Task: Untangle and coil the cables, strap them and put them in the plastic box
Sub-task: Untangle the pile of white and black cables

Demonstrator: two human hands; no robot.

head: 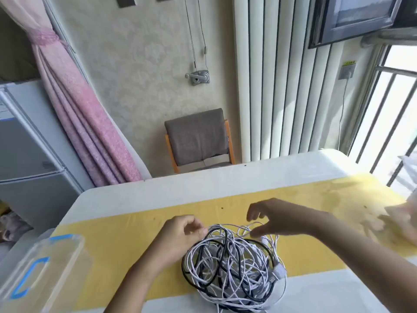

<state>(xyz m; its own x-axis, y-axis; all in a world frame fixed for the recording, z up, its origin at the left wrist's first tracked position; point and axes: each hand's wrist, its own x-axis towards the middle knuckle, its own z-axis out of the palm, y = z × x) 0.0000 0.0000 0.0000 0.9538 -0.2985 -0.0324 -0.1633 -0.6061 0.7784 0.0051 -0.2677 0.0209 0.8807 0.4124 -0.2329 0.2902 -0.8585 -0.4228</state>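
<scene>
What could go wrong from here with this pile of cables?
1. The black and white cables lie knotted in one heap. Pulling a single strand hard with the left hand or right hand could tighten the knots.
2. The plug on the heap's right side may snag in the loops if its cable is dragged through.

The cables (pixel 232 267) lie on the table (pixel 158 190), with the plastic box (pixel 45 274) to their left at the table's edge. A chair (pixel 196 138) stands behind the table.
</scene>
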